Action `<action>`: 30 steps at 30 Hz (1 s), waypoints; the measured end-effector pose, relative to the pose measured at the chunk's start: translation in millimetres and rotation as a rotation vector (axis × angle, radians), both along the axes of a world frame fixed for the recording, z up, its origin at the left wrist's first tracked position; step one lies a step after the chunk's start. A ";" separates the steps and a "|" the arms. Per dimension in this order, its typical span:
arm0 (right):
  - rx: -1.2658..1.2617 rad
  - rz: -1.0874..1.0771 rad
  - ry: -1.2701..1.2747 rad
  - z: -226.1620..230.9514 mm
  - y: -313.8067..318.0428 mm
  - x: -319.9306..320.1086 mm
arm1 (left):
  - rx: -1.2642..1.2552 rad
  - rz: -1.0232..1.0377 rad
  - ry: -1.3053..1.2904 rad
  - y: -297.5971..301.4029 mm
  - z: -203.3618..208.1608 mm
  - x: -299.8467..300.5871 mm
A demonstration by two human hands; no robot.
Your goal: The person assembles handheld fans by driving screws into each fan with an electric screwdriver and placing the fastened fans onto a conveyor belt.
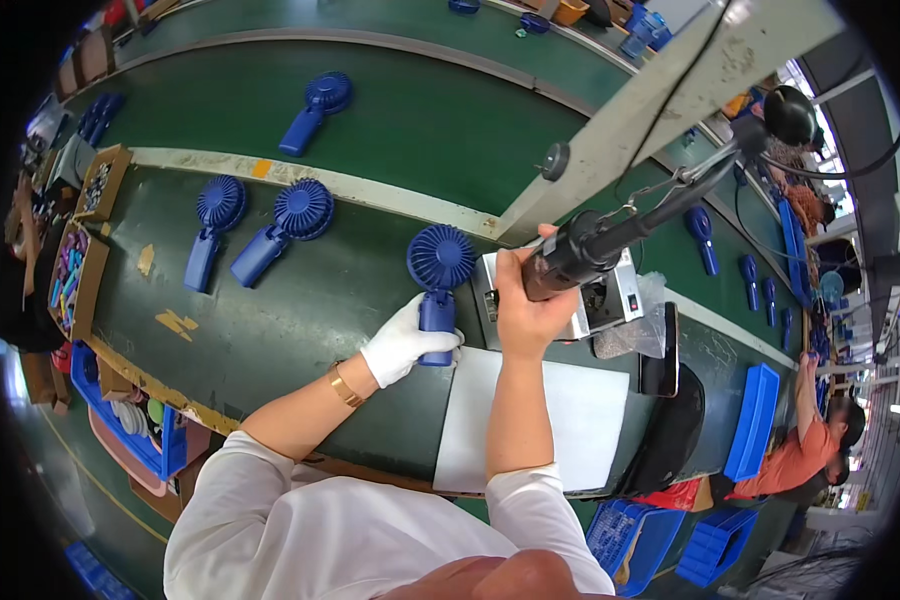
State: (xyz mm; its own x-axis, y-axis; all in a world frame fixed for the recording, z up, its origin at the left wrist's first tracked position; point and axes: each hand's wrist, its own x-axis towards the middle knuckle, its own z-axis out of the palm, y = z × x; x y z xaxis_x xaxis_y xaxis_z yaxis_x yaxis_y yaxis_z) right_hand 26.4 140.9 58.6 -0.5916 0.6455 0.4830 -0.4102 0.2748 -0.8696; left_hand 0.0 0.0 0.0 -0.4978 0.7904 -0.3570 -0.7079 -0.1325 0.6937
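In my white-gloved left hand is a blue handheld fan, held by its handle with the round head pointing away from me. My bare right hand is wrapped round the black grip of a hanging electric screwdriver, just right of the fan. The screwdriver's tip is hidden from view. Behind and below that hand stands a silver metal box, partly covered. To the left on the bench lie two more blue fans, one nearer the middle and one farther left.
A white foam sheet lies under my right forearm, with a dark phone-like slab beside it. A slanted post rises behind the screwdriver. The green conveyor carries another fan. A co-worker in orange is at right.
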 end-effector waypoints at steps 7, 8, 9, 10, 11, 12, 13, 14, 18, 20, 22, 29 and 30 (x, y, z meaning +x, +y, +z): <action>0.013 0.026 -0.011 11.7 -2.9 3.2 | -0.156 0.033 0.208 9.2 -11.4 7.7; -0.018 0.005 -0.018 14.1 -7.4 1.1 | -0.190 0.019 0.242 6.5 -10.8 5.8; -0.043 -0.011 -0.006 16.4 -8.3 0.6 | -0.218 0.004 0.276 7.0 -9.9 6.0; -0.043 -0.005 -0.008 15.2 -7.4 1.4 | -0.219 0.010 0.274 7.3 -9.5 6.2; -0.105 0.036 0.031 12.7 -5.6 3.2 | -0.229 0.007 0.278 7.4 -9.1 6.5; -0.167 0.078 0.070 10.1 -4.1 3.6 | -0.240 0.004 0.283 7.9 -8.9 6.6; -0.168 0.094 0.074 8.0 -5.5 2.2 | -0.241 0.010 0.283 8.5 -9.5 7.1; -0.169 0.101 0.074 6.5 -8.1 0.8 | -0.256 0.015 0.297 9.1 -11.2 7.9; -0.414 0.366 0.221 -0.7 -22.4 -7.7 | -0.271 0.026 0.348 10.5 -22.0 8.9; -0.355 0.363 0.205 -3.3 -26.0 -9.5 | -0.281 0.029 0.365 10.8 -18.3 9.1; -0.352 0.366 0.203 -5.3 -26.7 -10.7 | -0.292 0.032 0.382 10.0 -17.4 8.7; -0.383 0.347 0.142 -22.3 -32.8 -14.4 | -0.382 0.024 0.489 10.8 -19.7 8.5; -0.374 0.370 0.162 -21.6 -34.7 -14.0 | -0.405 0.020 0.495 11.0 -17.5 7.9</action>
State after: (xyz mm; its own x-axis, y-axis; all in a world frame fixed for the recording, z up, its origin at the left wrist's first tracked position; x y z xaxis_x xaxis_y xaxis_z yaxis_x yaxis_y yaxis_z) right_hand 12.4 106.2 37.0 -0.7491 0.5534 0.3641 -0.5574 -0.2295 -0.7979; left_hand 7.9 11.0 -17.5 -0.6935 0.6300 -0.3495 -0.2909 0.1989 0.9359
